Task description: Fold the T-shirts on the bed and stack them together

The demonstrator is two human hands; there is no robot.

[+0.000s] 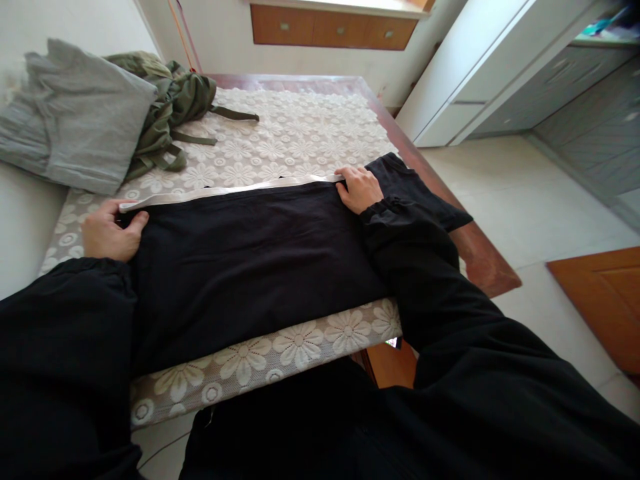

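Note:
A black garment [250, 253] lies folded flat on the lace-covered table [290, 133], with a pale grey band [225, 191] along its far edge. My left hand [109, 230] pinches the left end of that band, fingers closed on the cloth. My right hand [359, 188] presses down on the band's right end, fingers on the fabric. Part of the black garment [420, 193] spreads past my right hand toward the table's right edge. Both my arms wear black sleeves.
A folded grey garment [75, 113] and a crumpled olive-green garment [170, 107] with straps lie at the table's far left. White cabinets [480, 73] stand to the right, wooden drawers [330, 28] on the far wall, tiled floor beyond the right edge.

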